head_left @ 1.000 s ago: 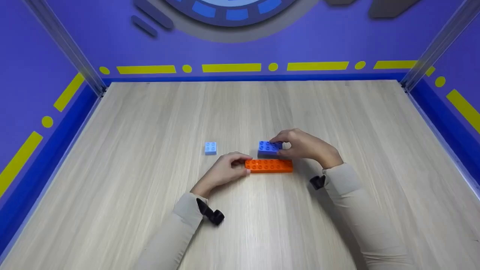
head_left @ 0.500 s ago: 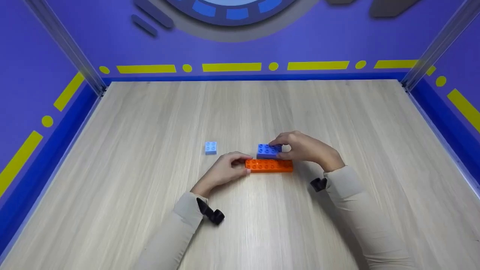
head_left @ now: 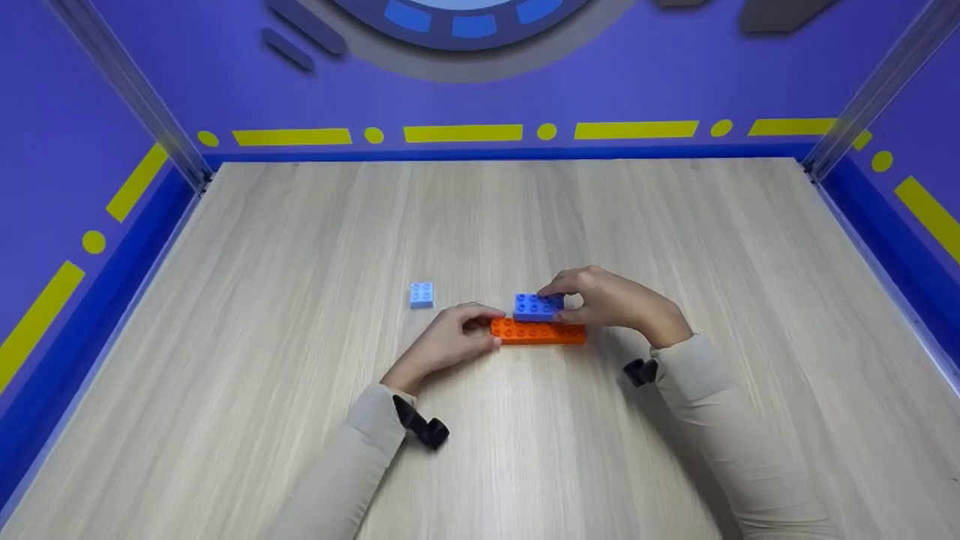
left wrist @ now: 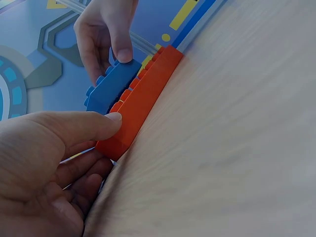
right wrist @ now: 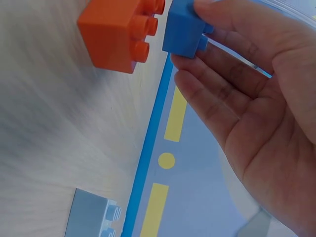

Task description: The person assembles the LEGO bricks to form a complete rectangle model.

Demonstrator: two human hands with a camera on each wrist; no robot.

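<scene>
A long orange brick lies on the table with its studs up. My left hand pinches its left end between thumb and fingers, as the left wrist view also shows. Above the orange brick my right hand pinches a blue brick by its right end, studs up. In the right wrist view a small gap separates the blue brick from the studs of the orange brick. My right fingertips cover part of the blue brick's studs.
A small light blue brick stands on the wooden table, left of the orange brick and behind my left hand. Blue-purple walls with yellow marks enclose the back and both sides of the table.
My right hand has brought the blue brick from behind the orange brick toward me, so that it now overlaps the orange brick's rear edge in view. My left hand has stayed in place.
</scene>
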